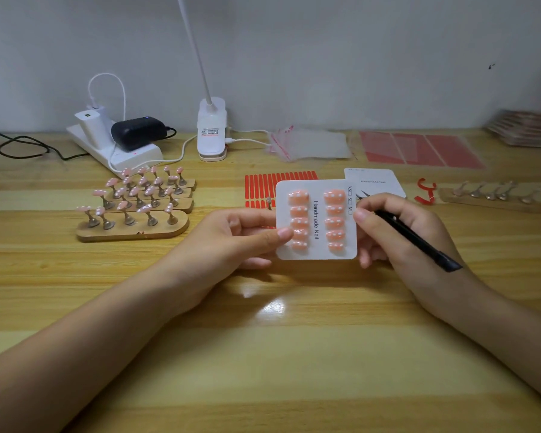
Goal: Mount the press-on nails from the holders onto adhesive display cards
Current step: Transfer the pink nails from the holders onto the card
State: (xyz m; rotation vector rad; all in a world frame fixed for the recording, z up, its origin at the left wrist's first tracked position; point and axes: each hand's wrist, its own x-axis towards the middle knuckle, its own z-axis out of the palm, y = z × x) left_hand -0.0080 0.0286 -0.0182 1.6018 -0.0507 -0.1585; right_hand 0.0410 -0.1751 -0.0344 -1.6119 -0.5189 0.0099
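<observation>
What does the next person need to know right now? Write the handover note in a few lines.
Left hand: pinches the filled display card by its left edge.
Right hand: steadies the card's right edge, black tweezers in its grip.
Done: ten pink nails in two columns on this card.
Left: nails on the wooden holders at left need mounting; a blank card lies behind, red adhesive strips beside it. An emptied holder sits at right.
</observation>
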